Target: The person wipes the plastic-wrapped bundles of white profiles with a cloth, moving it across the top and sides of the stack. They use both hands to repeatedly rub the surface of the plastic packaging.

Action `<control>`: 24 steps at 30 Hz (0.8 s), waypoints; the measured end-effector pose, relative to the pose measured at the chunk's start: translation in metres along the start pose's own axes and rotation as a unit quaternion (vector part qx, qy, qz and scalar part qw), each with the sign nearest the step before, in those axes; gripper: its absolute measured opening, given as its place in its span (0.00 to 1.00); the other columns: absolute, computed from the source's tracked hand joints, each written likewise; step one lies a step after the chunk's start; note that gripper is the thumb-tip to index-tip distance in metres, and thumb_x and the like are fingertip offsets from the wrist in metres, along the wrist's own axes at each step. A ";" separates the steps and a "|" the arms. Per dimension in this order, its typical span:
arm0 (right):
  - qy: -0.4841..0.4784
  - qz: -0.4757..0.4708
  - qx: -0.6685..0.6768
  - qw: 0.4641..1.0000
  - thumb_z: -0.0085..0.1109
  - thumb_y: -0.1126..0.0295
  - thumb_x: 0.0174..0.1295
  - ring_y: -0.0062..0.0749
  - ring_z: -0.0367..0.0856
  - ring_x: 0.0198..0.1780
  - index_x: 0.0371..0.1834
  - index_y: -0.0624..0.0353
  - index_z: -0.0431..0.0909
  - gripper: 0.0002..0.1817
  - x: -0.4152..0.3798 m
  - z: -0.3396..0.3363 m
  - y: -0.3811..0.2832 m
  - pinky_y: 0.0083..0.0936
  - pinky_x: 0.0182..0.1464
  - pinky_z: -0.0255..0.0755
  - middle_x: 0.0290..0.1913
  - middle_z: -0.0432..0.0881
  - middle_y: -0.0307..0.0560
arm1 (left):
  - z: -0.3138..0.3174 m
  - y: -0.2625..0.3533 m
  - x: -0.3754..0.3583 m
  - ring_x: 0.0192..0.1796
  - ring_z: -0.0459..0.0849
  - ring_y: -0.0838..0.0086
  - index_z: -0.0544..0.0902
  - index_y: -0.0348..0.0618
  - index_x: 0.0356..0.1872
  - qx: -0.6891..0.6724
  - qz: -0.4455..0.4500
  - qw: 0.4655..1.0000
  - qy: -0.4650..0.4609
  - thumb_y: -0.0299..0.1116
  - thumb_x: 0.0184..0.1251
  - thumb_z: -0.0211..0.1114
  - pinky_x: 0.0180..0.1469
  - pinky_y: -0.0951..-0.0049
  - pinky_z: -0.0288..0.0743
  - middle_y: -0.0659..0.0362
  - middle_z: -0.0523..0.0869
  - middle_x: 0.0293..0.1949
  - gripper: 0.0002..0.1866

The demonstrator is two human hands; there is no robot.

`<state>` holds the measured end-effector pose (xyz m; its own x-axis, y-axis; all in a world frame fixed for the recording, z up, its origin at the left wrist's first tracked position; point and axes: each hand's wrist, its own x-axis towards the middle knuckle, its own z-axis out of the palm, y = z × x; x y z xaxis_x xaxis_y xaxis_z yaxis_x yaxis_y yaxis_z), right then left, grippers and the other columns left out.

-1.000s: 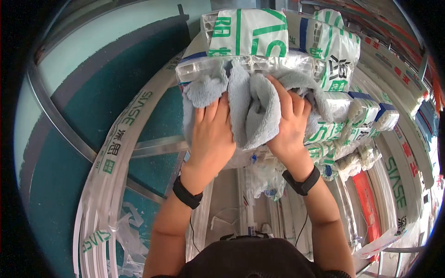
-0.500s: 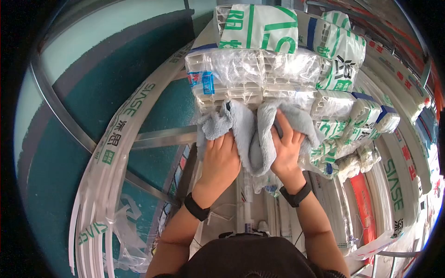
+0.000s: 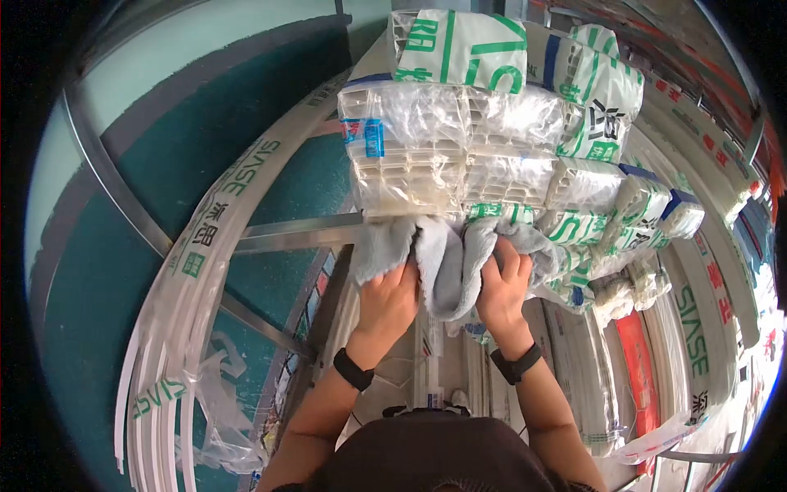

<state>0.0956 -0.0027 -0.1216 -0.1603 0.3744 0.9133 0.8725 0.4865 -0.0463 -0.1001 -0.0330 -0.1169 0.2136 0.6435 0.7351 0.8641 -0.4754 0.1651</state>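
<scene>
A grey fluffy cloth [image 3: 447, 275] hangs bunched between my two hands, sagging in a fold at its middle. My left hand [image 3: 387, 305] grips its left part, fingers curled into the fabric. On the other side, my right hand [image 3: 503, 291] has its fingers closed round the right part. The cloth overlaps the lower front of a stack of plastic-wrapped white hollow profiles [image 3: 410, 176], whose open ends face me. Green-printed wrapping [image 3: 586, 225] shows just right of the cloth. Both wrists wear black bands.
Long wrapped white strips [image 3: 217, 213] curve down the left side, over a metal rack bar [image 3: 299, 235]. More wrapped profiles stand at the right, near a red-orange strip [image 3: 638, 369]. Loose clear plastic [image 3: 223, 410] hangs at lower left.
Both hands have come down and slightly nearer to me with the cloth. Its upper edge now sits lower, uncovering more profile ends and green-printed wrapping.
</scene>
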 end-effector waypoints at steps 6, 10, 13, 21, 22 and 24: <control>-0.022 0.017 0.063 0.998 0.63 0.78 0.47 0.49 0.71 0.45 0.40 0.58 0.80 0.14 0.010 -0.015 -0.005 0.41 0.48 0.66 0.52 0.75 0.50 | 0.013 -0.004 -0.033 0.57 0.75 0.46 0.80 0.34 0.52 0.057 0.026 0.998 0.015 0.22 0.56 0.62 0.60 0.49 0.68 0.45 0.75 0.58 0.19; -0.050 0.033 0.145 0.988 0.66 0.83 0.40 0.51 0.72 0.45 0.39 0.61 0.79 0.18 0.026 -0.028 -0.005 0.40 0.47 0.69 0.48 0.74 0.52 | 0.017 -0.009 -0.039 0.57 0.68 0.43 0.77 0.21 0.48 -0.022 -0.072 0.997 0.019 0.16 0.54 0.61 0.60 0.50 0.65 0.38 0.69 0.57 0.18; -0.023 0.061 0.194 0.979 0.67 0.84 0.39 0.49 0.74 0.45 0.37 0.63 0.78 0.18 0.038 -0.035 -0.007 0.36 0.47 0.71 0.45 0.73 0.52 | 0.000 -0.017 -0.025 0.51 0.75 0.41 0.74 0.22 0.53 0.006 -0.051 0.999 0.006 0.19 0.58 0.60 0.54 0.54 0.71 0.35 0.68 0.56 0.20; 0.071 0.058 0.191 0.977 0.65 0.79 0.44 0.48 0.72 0.39 0.31 0.64 0.74 0.11 0.123 -0.058 -0.007 0.34 0.43 0.70 0.37 0.72 0.54 | -0.065 -0.001 0.072 0.57 0.68 0.34 0.70 0.24 0.55 -0.002 -0.010 0.978 0.208 0.18 0.55 0.57 0.60 0.48 0.63 0.30 0.63 0.57 0.23; 0.072 0.063 0.193 0.977 0.65 0.79 0.45 0.48 0.72 0.38 0.31 0.64 0.74 0.11 0.138 -0.061 -0.006 0.34 0.42 0.70 0.36 0.72 0.55 | -0.080 0.005 0.094 0.52 0.71 0.39 0.72 0.27 0.51 -0.001 0.021 0.972 0.232 0.19 0.56 0.59 0.55 0.49 0.66 0.36 0.67 0.52 0.19; 0.097 0.055 0.187 0.976 0.65 0.77 0.48 0.48 0.72 0.38 0.32 0.64 0.74 0.10 0.172 -0.066 -0.008 0.34 0.42 0.70 0.37 0.72 0.55 | -0.103 0.014 0.133 0.46 0.73 0.45 0.75 0.32 0.46 0.003 0.061 0.962 0.265 0.20 0.56 0.62 0.50 0.52 0.69 0.44 0.70 0.44 0.15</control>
<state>0.0920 0.0053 0.0624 0.0472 0.3015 0.9523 0.6443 0.7193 -0.2597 -0.1068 -0.0156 0.0509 0.0526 0.1857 0.9812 0.8507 -0.5230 0.0533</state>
